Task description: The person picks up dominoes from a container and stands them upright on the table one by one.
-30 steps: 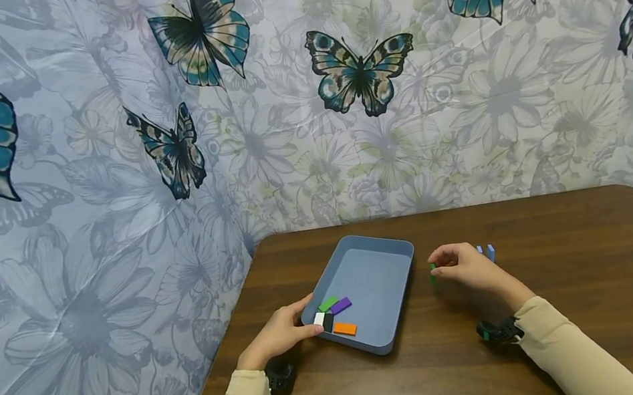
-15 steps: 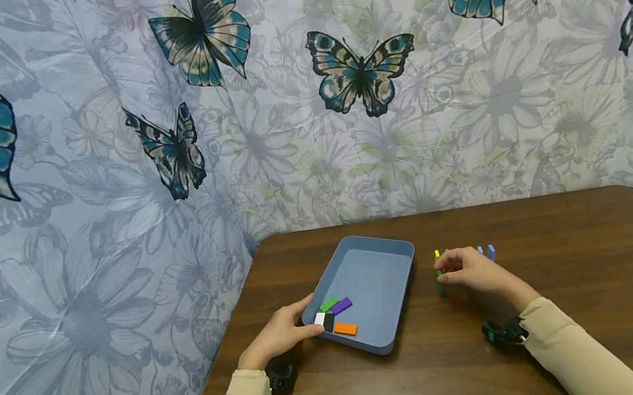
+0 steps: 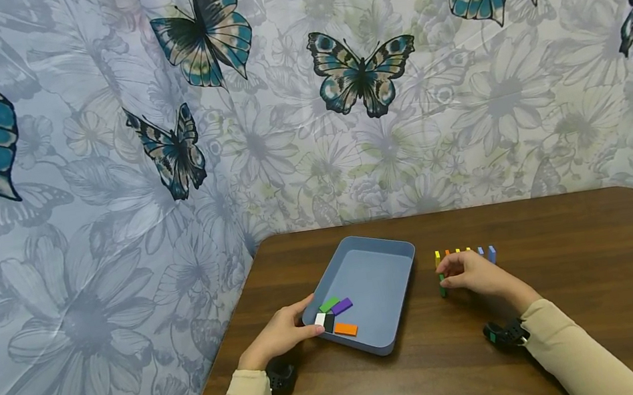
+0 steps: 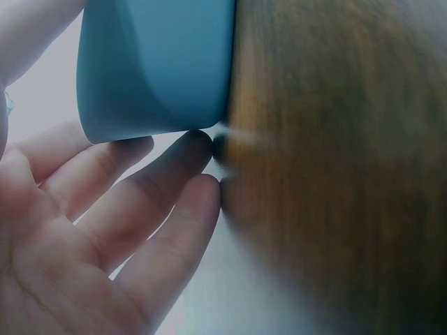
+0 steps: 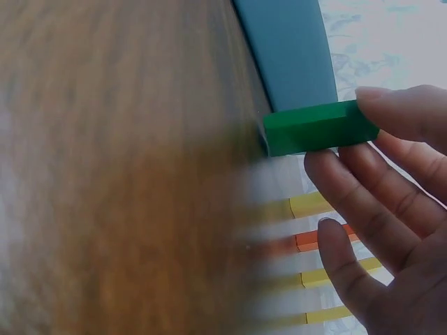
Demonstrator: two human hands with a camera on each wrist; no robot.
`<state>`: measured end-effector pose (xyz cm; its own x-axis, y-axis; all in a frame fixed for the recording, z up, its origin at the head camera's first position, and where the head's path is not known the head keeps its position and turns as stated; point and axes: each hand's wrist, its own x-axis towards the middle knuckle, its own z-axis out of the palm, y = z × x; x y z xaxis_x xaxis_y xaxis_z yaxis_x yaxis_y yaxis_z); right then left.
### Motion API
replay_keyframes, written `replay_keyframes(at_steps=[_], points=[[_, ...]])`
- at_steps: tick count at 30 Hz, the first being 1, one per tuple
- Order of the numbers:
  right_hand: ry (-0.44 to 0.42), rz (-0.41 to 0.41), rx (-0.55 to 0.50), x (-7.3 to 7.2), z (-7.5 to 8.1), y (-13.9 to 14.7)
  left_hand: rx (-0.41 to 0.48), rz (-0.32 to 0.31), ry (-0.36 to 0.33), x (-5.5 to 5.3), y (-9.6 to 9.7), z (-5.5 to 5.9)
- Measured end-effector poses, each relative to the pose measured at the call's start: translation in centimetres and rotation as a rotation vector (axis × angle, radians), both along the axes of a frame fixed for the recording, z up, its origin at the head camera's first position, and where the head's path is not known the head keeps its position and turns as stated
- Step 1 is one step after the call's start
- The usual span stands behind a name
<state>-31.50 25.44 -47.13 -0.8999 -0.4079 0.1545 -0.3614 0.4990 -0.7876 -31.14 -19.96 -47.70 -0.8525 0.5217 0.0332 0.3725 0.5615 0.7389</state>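
My right hand (image 3: 468, 274) pinches a green domino (image 5: 318, 129) between thumb and fingertips. In the head view the domino stands on end, low over the table or on it; I cannot tell which. Just behind the hand is a row of upright dominoes, among them yellow (image 3: 436, 254), orange (image 3: 447, 252) and blue (image 3: 492, 254) ones, partly hidden by the fingers. With the left hand (image 3: 279, 332) I grip the near left corner of a blue-grey tray (image 3: 374, 284), thumb over the rim and fingers along the outer wall (image 4: 160, 70).
Inside the tray's near left end lie several dominoes: green (image 3: 328, 304), purple (image 3: 341, 306), white (image 3: 319, 318), black (image 3: 328, 322) and orange (image 3: 345, 329). The brown wooden table (image 3: 593, 266) ends at a butterfly-patterned cloth wall (image 3: 290, 181).
My right hand has moved slightly right and towards me with the green domino, uncovering yellow and orange dominoes in the row behind. The left hand and the tray stay where they were.
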Motion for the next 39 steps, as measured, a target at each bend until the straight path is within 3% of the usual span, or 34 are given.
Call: replay_keyframes(at_steps=[28, 39], points=[[-0.05, 0.088, -0.066, 0.48, 0.05, 0.01, 0.009, -0.003, -0.013, 0.35, -0.27, -0.18], [-0.034, 0.085, -0.052, 0.62, 0.18, 0.13, 0.008, -0.002, -0.005, 0.42, -0.27, -0.14]])
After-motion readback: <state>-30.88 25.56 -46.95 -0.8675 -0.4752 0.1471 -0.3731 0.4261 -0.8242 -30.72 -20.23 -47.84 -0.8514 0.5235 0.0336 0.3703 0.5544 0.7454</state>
